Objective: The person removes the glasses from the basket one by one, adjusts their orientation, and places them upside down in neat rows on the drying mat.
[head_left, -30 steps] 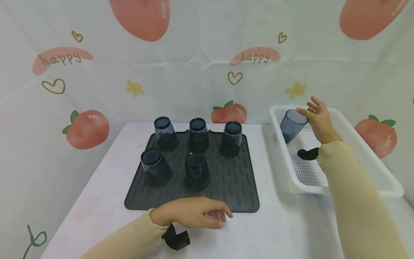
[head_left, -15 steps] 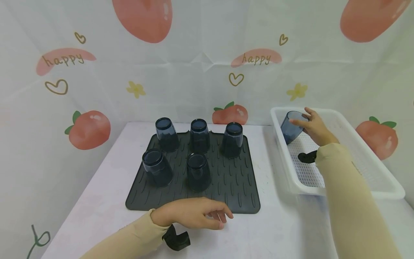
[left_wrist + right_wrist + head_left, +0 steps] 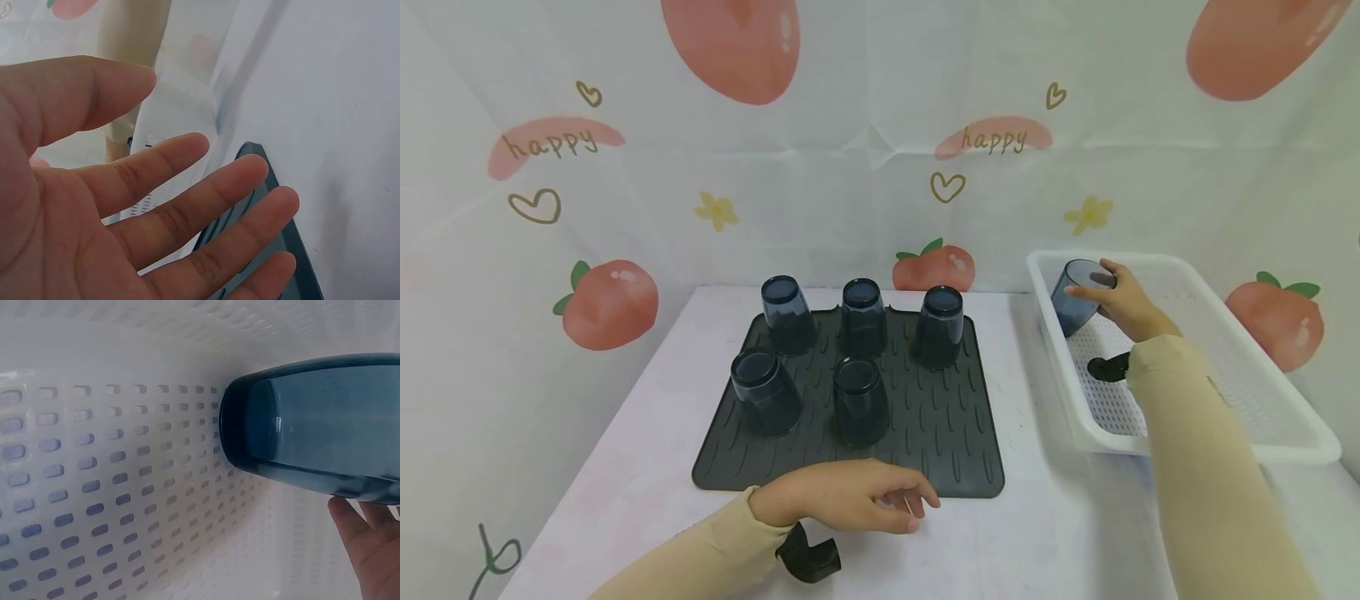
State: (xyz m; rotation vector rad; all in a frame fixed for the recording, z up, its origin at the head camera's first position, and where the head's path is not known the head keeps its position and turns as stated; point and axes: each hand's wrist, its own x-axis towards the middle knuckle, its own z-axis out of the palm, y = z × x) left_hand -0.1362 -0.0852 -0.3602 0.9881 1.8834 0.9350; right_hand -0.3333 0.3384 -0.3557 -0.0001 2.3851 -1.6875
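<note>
A blue-tinted drinking glass (image 3: 1071,310) leans, mouth up, in the back left corner of the white plastic basket (image 3: 1060,392). My right hand (image 3: 1131,307) grips it near the rim, thumb across its near side. Seen from the right wrist, the glass (image 3: 312,425) lies close over the perforated basket floor, and fingertips (image 3: 340,506) touch its side. My left hand (image 3: 857,496) is held over the front edge of the dark drying mat (image 3: 940,450) with relaxed fingers. The left wrist view has its palm (image 3: 69,231) holding nothing.
Several dark blue glasses stand upside down on the mat, among them a front left glass (image 3: 766,392), a front middle glass (image 3: 860,402) and a back right glass (image 3: 938,327). A printed cloth (image 3: 835,167) hangs behind the white table (image 3: 1022,517).
My right hand has come down and left around the rim of the glass in the basket, its fingers closing on it. The left hand stays in place.
</note>
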